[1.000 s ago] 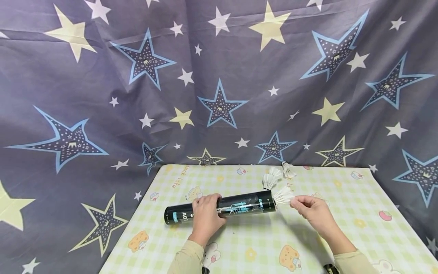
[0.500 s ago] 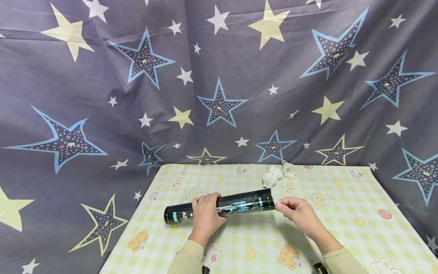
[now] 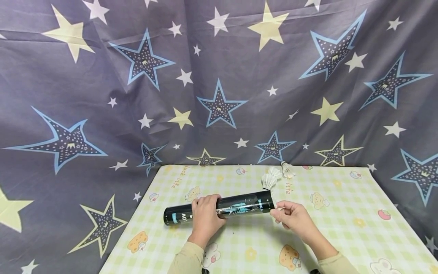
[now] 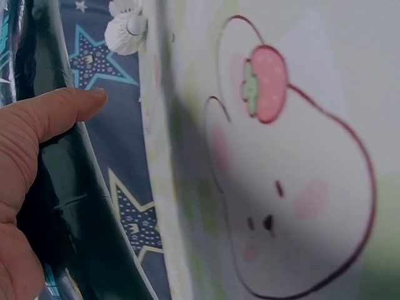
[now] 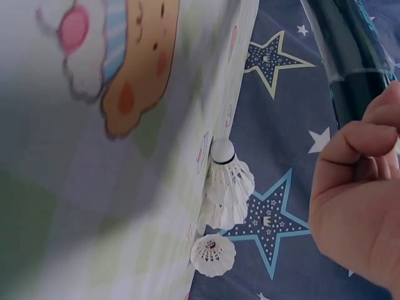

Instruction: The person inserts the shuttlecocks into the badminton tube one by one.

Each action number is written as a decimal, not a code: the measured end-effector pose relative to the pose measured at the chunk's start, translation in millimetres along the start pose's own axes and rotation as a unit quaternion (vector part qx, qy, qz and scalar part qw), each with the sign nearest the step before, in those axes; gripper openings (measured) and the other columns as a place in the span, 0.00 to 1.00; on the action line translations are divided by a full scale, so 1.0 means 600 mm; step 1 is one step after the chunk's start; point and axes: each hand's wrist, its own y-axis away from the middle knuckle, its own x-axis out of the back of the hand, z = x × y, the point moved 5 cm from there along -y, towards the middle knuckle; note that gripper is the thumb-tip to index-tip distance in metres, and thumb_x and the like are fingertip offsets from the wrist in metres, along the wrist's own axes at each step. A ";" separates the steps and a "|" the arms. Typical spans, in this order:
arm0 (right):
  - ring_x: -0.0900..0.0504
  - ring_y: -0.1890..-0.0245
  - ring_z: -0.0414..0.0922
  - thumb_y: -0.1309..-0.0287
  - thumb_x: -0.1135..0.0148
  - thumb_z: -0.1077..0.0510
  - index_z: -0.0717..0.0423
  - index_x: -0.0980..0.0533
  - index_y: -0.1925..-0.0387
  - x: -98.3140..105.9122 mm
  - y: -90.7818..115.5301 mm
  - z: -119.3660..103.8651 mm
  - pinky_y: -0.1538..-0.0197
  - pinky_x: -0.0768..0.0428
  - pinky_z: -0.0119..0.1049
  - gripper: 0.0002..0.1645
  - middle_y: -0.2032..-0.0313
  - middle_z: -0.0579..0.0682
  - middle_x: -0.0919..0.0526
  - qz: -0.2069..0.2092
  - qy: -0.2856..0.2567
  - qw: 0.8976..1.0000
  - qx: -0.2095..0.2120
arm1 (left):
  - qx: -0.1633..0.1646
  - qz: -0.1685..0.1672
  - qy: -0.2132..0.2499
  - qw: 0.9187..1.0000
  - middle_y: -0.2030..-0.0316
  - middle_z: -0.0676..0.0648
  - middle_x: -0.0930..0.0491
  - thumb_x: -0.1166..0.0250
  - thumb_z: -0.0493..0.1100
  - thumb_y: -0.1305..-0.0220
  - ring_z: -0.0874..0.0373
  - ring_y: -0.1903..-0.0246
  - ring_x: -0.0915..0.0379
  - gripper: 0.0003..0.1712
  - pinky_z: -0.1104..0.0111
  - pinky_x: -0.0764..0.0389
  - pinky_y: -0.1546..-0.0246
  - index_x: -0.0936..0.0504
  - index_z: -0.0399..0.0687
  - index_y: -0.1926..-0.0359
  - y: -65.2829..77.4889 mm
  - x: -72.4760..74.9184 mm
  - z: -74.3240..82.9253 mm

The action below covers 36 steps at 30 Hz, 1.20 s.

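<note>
A black shuttlecock tube (image 3: 239,204) with blue lettering lies slantwise over the table, its mouth to the right. My left hand (image 3: 205,217) grips it around the left half; in the left wrist view the thumb (image 4: 69,111) lies across the dark tube wall. At the mouth, my right hand (image 3: 295,220) has thumb and forefinger pinched right at the rim, on the edge of a shuttlecock whose white feathers (image 3: 274,197) barely show there. The rest of that shuttlecock is hidden inside the tube. The right wrist view shows the curled fingers (image 5: 359,140) against the tube end.
Behind the tube mouth, white shuttlecocks (image 3: 269,181) lie together, and another shuttlecock (image 3: 288,170) rests at the back edge. A green-checked cloth with cartoon prints (image 3: 328,236) covers the table. A dark star-patterned curtain (image 3: 219,144) hangs right behind it.
My right hand has moved left to the tube mouth, and the shuttlecock that stuck out of it has slid in almost completely. The left hand and tube have stayed nearly still.
</note>
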 end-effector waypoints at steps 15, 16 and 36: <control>0.33 0.94 0.35 0.29 0.46 0.48 0.63 0.26 0.56 -0.037 -0.005 0.003 0.88 0.36 0.28 0.20 0.86 0.45 0.20 -0.118 -0.070 0.991 0.006 | -0.029 0.034 -0.048 0.998 0.54 0.54 0.15 0.18 0.66 0.73 0.53 0.55 0.23 0.47 0.53 0.33 0.45 0.21 0.61 0.46 0.005 0.040 0.016; 0.33 0.94 0.35 0.29 0.46 0.47 0.63 0.26 0.58 -0.038 -0.006 0.002 0.88 0.36 0.28 0.20 0.86 0.45 0.20 -0.124 -0.070 0.990 0.003 | -0.028 0.036 -0.046 0.998 0.55 0.54 0.15 0.17 0.65 0.73 0.52 0.55 0.23 0.47 0.52 0.33 0.45 0.21 0.61 0.46 0.007 0.039 0.015; 0.21 0.79 0.37 0.30 0.45 0.47 0.52 0.31 0.32 0.086 -0.069 0.004 0.78 0.25 0.32 0.29 0.46 0.58 0.18 0.081 0.047 0.995 -0.030 | 0.034 -0.018 -0.030 0.999 0.54 0.51 0.15 0.19 0.68 0.71 0.49 0.56 0.23 0.47 0.51 0.31 0.48 0.21 0.58 0.46 0.028 0.027 -0.010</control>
